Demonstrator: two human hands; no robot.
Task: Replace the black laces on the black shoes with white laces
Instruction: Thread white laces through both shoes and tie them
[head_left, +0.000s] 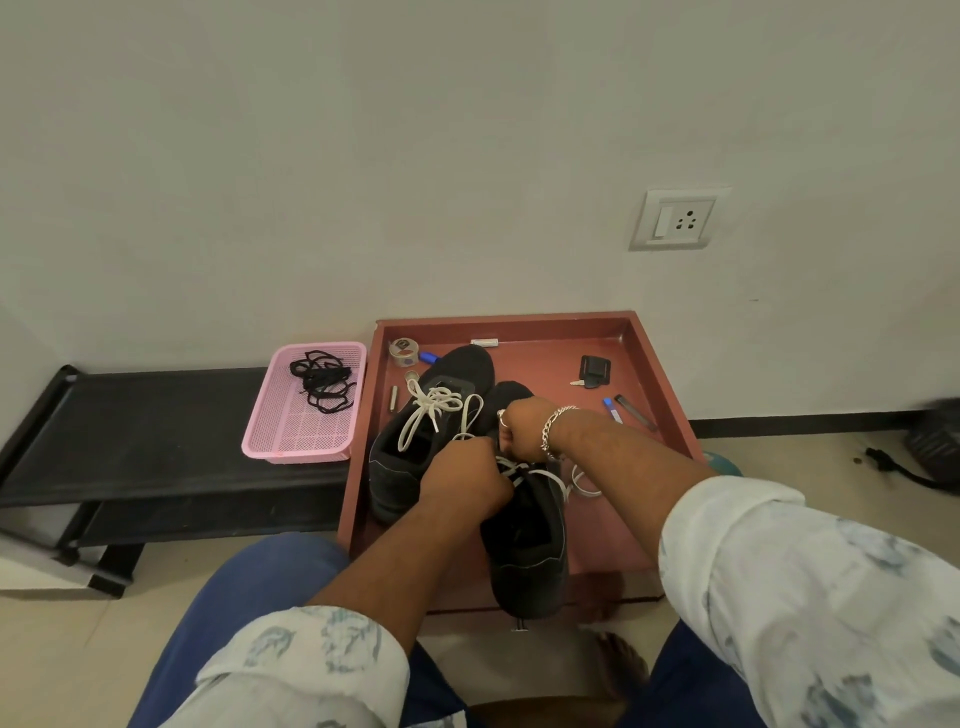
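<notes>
Both hands, left hand (464, 480) and right hand (521, 426), fingers curled tight on the white lace (524, 470) directly above the right-side black shoe (527, 545).

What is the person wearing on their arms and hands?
Both arms have white sleeves with a faint blue-grey leafy print, rolled up to bare the forearms. The right hand wears a silver chain bracelet at the wrist and a silver ring. The left hand shows no jewellery.

White shirt sleeves (810, 587) with faint grey-blue leaf print, both rolled up below the elbow. Blue trousers (244, 597). Silver chain bracelet (551, 430) on right wrist, ring (502, 417) on a right-hand finger. Forearms bare.
</notes>
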